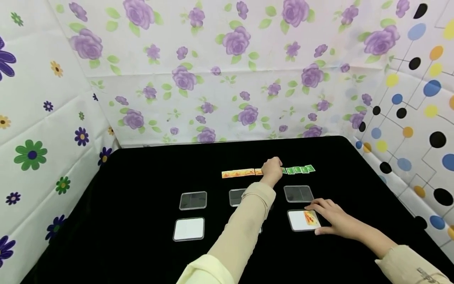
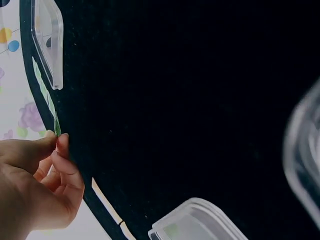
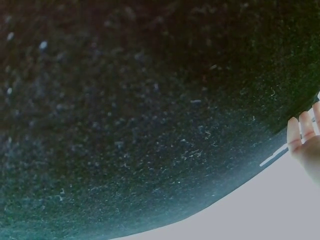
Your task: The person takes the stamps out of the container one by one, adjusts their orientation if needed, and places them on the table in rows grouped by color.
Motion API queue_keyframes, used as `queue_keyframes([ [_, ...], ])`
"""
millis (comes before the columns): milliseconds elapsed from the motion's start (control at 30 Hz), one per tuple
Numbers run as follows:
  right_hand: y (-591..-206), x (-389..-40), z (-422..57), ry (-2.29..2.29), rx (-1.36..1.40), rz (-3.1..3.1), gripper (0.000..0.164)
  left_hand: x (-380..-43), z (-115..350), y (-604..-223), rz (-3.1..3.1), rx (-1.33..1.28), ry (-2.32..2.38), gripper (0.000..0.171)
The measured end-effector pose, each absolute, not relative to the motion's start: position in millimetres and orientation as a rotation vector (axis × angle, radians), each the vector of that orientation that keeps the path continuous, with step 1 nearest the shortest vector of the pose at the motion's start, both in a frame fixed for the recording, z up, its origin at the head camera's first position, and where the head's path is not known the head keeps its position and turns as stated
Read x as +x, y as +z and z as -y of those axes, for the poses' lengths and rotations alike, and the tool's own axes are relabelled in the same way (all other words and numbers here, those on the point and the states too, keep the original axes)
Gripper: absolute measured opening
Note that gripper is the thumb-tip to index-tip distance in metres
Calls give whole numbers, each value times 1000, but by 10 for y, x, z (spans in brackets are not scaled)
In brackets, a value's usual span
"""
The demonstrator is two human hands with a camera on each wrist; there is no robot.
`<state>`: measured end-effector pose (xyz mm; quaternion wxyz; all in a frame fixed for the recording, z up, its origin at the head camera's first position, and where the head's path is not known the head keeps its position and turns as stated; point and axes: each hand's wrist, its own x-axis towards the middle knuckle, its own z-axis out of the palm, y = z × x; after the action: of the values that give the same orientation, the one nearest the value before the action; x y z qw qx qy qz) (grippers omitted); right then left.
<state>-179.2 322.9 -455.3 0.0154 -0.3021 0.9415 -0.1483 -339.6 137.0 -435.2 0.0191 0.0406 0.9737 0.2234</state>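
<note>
My left hand (image 1: 272,169) reaches to the far row of cards, with thumb and fingertips pinching a small green card (image 2: 56,129) at the near end of the green ones. More green cards (image 1: 297,170) overlap to its right, and a row of orange cards (image 1: 237,173) lies to its left. My right hand (image 1: 333,219) rests at the right edge of a clear case with a white base (image 1: 297,221), thumb and fingers spread along it. An orange picture card (image 1: 310,218) lies on the right part of that white base.
Clear cases stand in a back row: left (image 1: 193,201), middle (image 1: 235,197) and right (image 1: 298,194). In front is a white-based case (image 1: 189,228); another is mostly hidden under my left forearm. Black cloth (image 1: 142,213) covers the table, with patterned curtains (image 1: 213,79) around it.
</note>
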Motion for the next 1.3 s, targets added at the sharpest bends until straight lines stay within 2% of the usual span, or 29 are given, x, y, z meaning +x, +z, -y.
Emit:
queue_keyframes([
  [200, -4569, -1795, -3245, -469, -945, -2929, 66, -3394, -1414, -4404, -3047, 126, 620, 21],
  [467, -4593, -1803, -3241, -484, -981, -2940, 66, -3366, -1400, -4395, -3057, 142, 545, 20],
  [1000, -4584, -1846, -3243, -470, -953, -2939, 70, -3211, -1363, -4390, -3042, 303, 516, 28],
  [1300, -4624, -1822, -3241, -529, -951, -2958, 71, -3119, -1298, -4355, -3079, 448, 530, 19],
])
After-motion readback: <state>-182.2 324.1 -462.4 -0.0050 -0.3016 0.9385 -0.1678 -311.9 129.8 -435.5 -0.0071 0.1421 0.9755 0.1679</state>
